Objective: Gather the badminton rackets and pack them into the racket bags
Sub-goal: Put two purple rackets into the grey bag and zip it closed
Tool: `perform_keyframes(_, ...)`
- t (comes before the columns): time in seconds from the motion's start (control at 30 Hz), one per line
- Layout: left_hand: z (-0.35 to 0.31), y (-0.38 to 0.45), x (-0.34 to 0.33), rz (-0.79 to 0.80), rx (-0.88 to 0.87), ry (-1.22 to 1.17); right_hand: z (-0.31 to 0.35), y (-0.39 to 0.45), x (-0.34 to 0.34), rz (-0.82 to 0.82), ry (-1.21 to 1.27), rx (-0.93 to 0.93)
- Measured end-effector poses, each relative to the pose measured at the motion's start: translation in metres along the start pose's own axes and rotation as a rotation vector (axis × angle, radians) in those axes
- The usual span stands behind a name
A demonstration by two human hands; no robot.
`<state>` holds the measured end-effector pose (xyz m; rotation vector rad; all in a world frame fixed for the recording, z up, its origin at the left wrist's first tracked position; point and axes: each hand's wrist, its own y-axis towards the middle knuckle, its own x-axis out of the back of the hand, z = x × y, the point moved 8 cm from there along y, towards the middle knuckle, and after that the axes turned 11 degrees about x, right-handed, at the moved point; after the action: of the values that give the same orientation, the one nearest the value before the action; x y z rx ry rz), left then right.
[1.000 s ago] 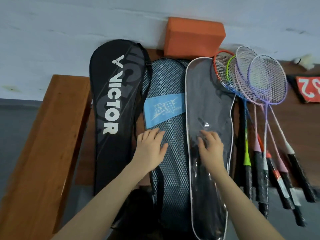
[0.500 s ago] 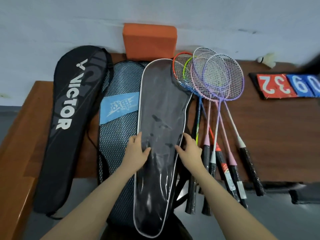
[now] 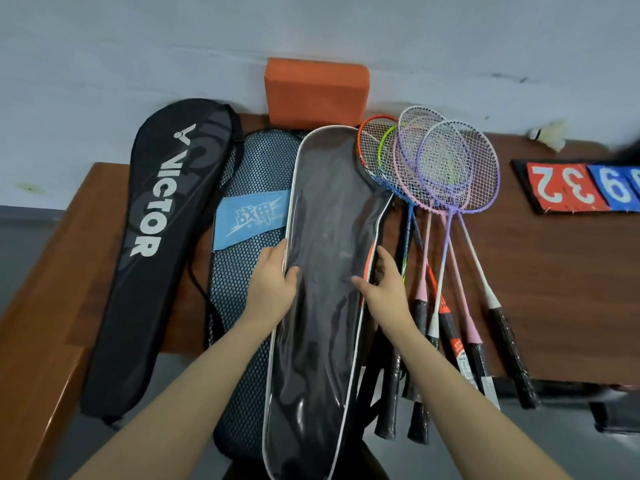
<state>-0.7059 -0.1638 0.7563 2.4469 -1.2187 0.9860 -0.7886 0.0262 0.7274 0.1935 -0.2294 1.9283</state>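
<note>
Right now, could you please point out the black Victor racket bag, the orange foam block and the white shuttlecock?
black Victor racket bag (image 3: 152,216): head view, lettering.
orange foam block (image 3: 315,93): head view, front face.
white shuttlecock (image 3: 550,135): head view, feathers.

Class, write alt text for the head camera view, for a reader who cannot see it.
Two bare hands, left hand and right hand, grip the edges of a clear-fronted racket bag on a wooden table. Left of it lie a mesh racket bag and a black Victor racket bag; a fan of badminton rackets lies right.

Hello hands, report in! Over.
Left hand and right hand grip the clear-fronted bag by its edges. Rackets unpacked beside it. Nothing blocking.
</note>
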Motion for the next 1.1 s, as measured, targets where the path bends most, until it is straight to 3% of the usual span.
perform_keyframes(0.23,-0.006,-0.016,0.062,-0.243,-0.080,-0.105,0.044,0.004,-0.034,0.188,-0.117,0.196)
perform_keyframes(0.47,0.013,-0.020,0.097,-0.261,0.014,-0.165,0.096,0.001,-0.067,0.254,-0.354,0.534)
perform_keyframes(0.57,0.026,-0.022,0.097,-0.261,0.031,-0.175,0.104,-0.001,-0.069,0.235,-0.343,0.562)
perform_keyframes(0.67,0.039,-0.019,0.084,-0.194,0.061,-0.183,0.099,-0.001,-0.070,0.224,-0.299,0.480)
perform_keyframes(0.83,0.059,-0.010,0.046,-0.031,0.121,-0.084,0.056,0.003,-0.056,0.126,-0.133,0.129)
perform_keyframes(1.0,0.069,-0.001,0.007,0.220,0.101,0.194,0.043,0.000,-0.043,0.027,-0.014,0.028)
perform_keyframes(1.1,0.048,-0.001,0.002,0.276,0.004,0.065,0.038,-0.003,-0.051,0.075,0.046,-0.017)
